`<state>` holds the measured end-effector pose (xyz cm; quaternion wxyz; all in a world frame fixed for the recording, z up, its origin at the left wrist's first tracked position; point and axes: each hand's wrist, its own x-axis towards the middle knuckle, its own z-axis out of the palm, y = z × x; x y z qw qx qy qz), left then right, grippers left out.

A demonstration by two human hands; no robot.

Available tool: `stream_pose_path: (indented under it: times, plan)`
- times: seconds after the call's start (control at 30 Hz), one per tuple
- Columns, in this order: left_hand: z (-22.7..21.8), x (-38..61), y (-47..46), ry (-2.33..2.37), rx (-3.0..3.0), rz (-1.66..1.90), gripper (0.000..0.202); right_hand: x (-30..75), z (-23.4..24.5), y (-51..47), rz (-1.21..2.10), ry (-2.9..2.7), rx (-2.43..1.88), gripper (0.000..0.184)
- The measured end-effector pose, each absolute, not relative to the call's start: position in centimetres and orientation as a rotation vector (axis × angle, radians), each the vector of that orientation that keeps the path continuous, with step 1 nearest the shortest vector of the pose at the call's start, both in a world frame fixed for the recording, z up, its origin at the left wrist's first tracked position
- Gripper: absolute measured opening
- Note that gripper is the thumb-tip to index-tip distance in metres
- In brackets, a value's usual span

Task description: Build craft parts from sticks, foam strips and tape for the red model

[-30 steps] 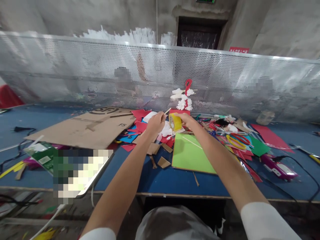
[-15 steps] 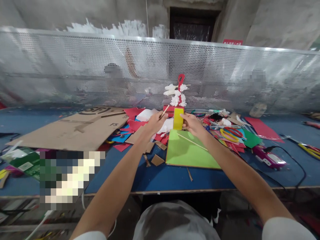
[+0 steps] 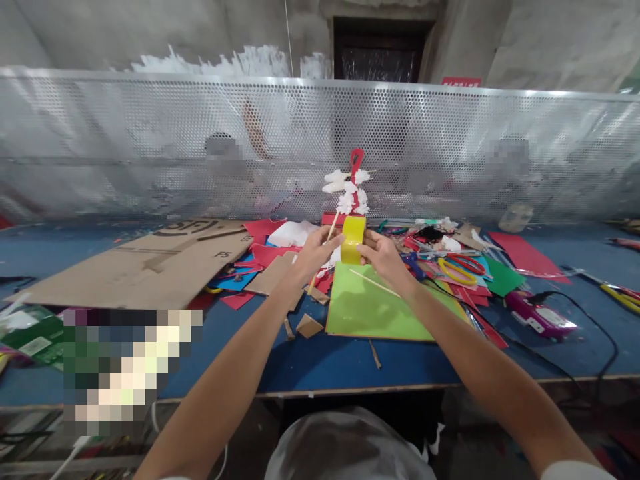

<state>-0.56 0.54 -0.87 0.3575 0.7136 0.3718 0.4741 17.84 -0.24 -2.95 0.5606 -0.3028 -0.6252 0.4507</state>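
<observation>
Both my hands meet above the far edge of a green sheet on the blue table. My right hand grips a yellow tape roll. My left hand is closed on a thin wooden stick, and its thumb touches the roll. A second stick lies on the green sheet under my right hand. Just behind the roll stands a red and white paper figure.
A large cardboard sheet lies at left. Red, blue and white paper scraps, scissors with yellow and red handles and a purple glue gun with a black cord lie at right. A perforated metal screen closes the far side.
The tape roll has turned in my right hand and my hands have come closer together, my left thumb now at the roll. The stick in my left hand points more upright.
</observation>
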Motion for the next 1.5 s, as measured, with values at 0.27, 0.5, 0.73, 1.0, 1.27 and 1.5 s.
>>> stream_pose_path:
  times: [0.27, 0.5, 0.73, 1.0, 1.27, 1.5]
  plan:
    - [-1.0, -0.3, 0.3, 0.789, 1.627, 1.194, 0.037, 17.8, -2.9, -0.3, 1.094, -1.419, -0.703, 0.037]
    - [-1.2, 0.0, 0.3, 0.674, 1.515, 1.21, 0.041, 17.6, -2.9, -0.6, 1.128, -1.386, -0.632, 0.041]
    - [-1.9, 0.6, 0.7, 0.669, 1.406, 1.285, 0.039, 17.5, -2.7, -1.1, 1.221, -1.353, -0.559, 0.037]
    - [-2.0, 1.8, -0.1, 0.687, 1.248, 1.386, 0.044, 17.4, -2.8, -1.1, 1.238, -1.394, -0.56, 0.041]
    - [-1.5, 1.5, -0.4, 0.64, 1.314, 1.367, 0.042, 17.2, -3.0, -1.1, 1.184, -1.366, -0.553, 0.042]
    - [-1.8, 1.1, 0.0, 0.645, 1.308, 1.359, 0.03, 17.2, -4.0, -0.3, 1.127, -1.41, -0.542, 0.042]
